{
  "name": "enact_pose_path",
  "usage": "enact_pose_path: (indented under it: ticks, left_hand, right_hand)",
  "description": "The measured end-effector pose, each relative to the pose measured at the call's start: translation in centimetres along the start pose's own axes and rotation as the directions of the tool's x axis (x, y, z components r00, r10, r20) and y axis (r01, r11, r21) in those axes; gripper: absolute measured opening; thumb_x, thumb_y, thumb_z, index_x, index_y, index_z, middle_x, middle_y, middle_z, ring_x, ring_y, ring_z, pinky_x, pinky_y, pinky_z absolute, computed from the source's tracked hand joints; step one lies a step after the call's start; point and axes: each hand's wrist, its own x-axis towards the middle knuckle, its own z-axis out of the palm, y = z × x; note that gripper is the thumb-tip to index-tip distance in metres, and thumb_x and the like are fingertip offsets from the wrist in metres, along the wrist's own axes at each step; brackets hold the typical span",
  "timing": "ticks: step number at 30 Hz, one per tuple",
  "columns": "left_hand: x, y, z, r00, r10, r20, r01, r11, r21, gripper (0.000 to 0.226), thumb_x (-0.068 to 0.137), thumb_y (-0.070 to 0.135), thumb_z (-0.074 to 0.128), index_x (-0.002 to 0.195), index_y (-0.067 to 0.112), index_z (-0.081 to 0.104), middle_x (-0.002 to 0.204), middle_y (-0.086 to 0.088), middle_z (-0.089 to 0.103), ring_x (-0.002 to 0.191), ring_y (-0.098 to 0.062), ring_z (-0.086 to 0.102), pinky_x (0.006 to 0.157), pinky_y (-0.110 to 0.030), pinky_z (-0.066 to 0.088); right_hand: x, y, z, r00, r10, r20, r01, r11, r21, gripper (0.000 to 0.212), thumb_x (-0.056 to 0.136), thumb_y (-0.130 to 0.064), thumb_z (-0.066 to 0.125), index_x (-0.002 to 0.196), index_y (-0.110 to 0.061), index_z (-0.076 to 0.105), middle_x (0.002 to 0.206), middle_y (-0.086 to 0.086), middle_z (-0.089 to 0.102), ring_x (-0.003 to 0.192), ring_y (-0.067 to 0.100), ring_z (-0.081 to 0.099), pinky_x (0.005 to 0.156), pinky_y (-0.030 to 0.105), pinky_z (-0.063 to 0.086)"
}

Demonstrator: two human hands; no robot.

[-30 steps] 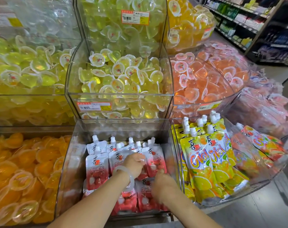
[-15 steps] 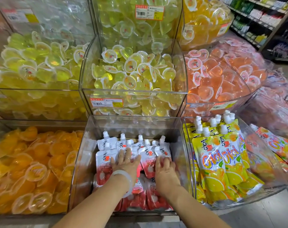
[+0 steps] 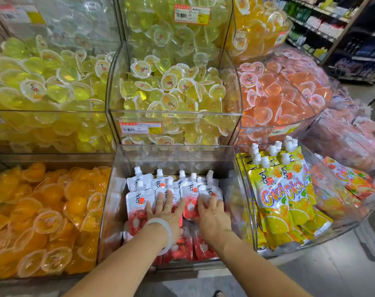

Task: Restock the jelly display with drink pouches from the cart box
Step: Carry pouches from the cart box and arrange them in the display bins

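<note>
left hand (image 3: pixel 164 213) | right hand (image 3: pixel 212 213) | fingers spread flat, pressing on lychee pouches (image 3: pixel 139 202) in bin (image 3: pixel 109 211)

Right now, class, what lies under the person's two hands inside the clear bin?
Red-and-white drink pouches lie under the left hand and right hand in the clear bin. The bin floor is covered.
</note>
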Motion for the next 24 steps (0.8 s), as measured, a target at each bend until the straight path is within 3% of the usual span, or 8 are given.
enact_pose_path:
  ticks: [6, 9, 11, 14, 18, 21, 24]
  left_hand:
    - [-1.2, 0.0, -0.3, 1.000, -0.002, 0.022, 0.003, 1.000, -0.009, 0.096, 0.091, 0.010, 0.053, 0.145, 0.042, -0.019, 0.148, -0.004, -0.041, 0.137, -0.032, -0.034, 0.114, -0.059, -0.010]
    - [-2.5, 0.6, -0.8, 1.000, -0.024, -0.017, 0.023, 0.997, -0.070, 0.088, 0.094, 0.012, 0.050, 0.148, 0.038, -0.014, 0.151, -0.004, -0.037, 0.140, -0.029, -0.031, 0.116, -0.055, -0.007]
    - [-3.4, 1.0, -1.4, 0.998, -0.045, -0.050, 0.040, 0.993, -0.110, 0.080, 0.095, 0.015, 0.047, 0.150, 0.034, -0.008, 0.154, -0.004, -0.031, 0.142, -0.028, -0.028, 0.116, -0.052, -0.005]
    - [-4.1, 1.7, -3.0, 0.983, -0.051, -0.178, 0.027, 0.991, -0.132, 0.076, 0.094, 0.024, 0.050, 0.152, 0.029, -0.001, 0.158, -0.007, -0.020, 0.145, -0.028, -0.018, 0.120, -0.047, 0.002]
    - [-5.5, 5.0, -7.2, 0.893, -0.053, -0.447, -0.031, 0.984, -0.178, 0.071, 0.088, 0.028, 0.058, 0.149, 0.020, 0.022, 0.155, -0.012, 0.013, 0.143, -0.033, 0.016, 0.117, -0.040, 0.020]
    - [-7.0, 9.9, -10.3, 0.807, 0.007, -0.590, -0.084, 0.991, -0.103, 0.066, 0.084, 0.032, 0.061, 0.143, 0.018, 0.035, 0.144, -0.013, 0.032, 0.136, -0.033, 0.026, 0.115, -0.038, 0.023]
    - [-7.9, 17.1, -11.0, 0.790, 0.114, -0.603, -0.140, 0.990, 0.004, 0.063, 0.079, 0.031, 0.064, 0.137, 0.017, 0.042, 0.135, -0.012, 0.040, 0.129, -0.031, 0.033, 0.110, -0.033, 0.024]
  right_hand:
    - [-0.6, 1.2, 0.2, 0.996, -0.056, 0.067, 0.051, 0.996, 0.074, 0.067, 0.095, -0.028, 0.048, 0.150, -0.024, 0.009, 0.151, 0.023, 0.006, 0.132, 0.043, 0.025, 0.104, 0.046, 0.038]
    - [-1.2, 1.6, -0.5, 0.986, -0.087, 0.142, 0.073, 0.992, 0.101, 0.072, 0.095, -0.038, 0.046, 0.151, -0.023, 0.004, 0.154, 0.027, -0.004, 0.138, 0.048, 0.016, 0.113, 0.047, 0.023]
    - [-1.8, 1.9, -1.6, 0.982, -0.112, 0.155, 0.084, 0.981, 0.177, 0.073, 0.092, -0.038, 0.052, 0.150, -0.023, 0.010, 0.154, 0.023, 0.002, 0.139, 0.044, 0.017, 0.113, 0.047, 0.024]
    - [-3.2, 2.3, -4.6, 0.978, -0.205, 0.037, 0.194, 0.960, 0.200, 0.061, 0.091, -0.026, 0.054, 0.145, -0.018, 0.028, 0.146, 0.016, 0.026, 0.136, 0.034, 0.026, 0.108, 0.042, 0.032]
    - [-5.8, 5.0, -10.1, 0.928, -0.269, -0.258, 0.326, 0.921, 0.215, 0.041, 0.092, -0.024, 0.054, 0.129, -0.009, 0.047, 0.131, 0.016, 0.045, 0.126, 0.033, 0.043, 0.098, 0.037, 0.041]
    - [-8.4, 9.8, -13.0, 0.881, -0.225, -0.417, 0.332, 0.921, 0.203, 0.035, 0.088, -0.020, 0.055, 0.122, -0.011, 0.056, 0.121, 0.015, 0.056, 0.116, 0.032, 0.053, 0.090, 0.036, 0.047]
    - [-11.4, 16.4, -13.2, 0.884, -0.141, -0.445, 0.254, 0.946, 0.204, 0.036, 0.089, -0.024, 0.056, 0.122, -0.009, 0.054, 0.123, 0.016, 0.057, 0.118, 0.033, 0.053, 0.088, 0.038, 0.046]
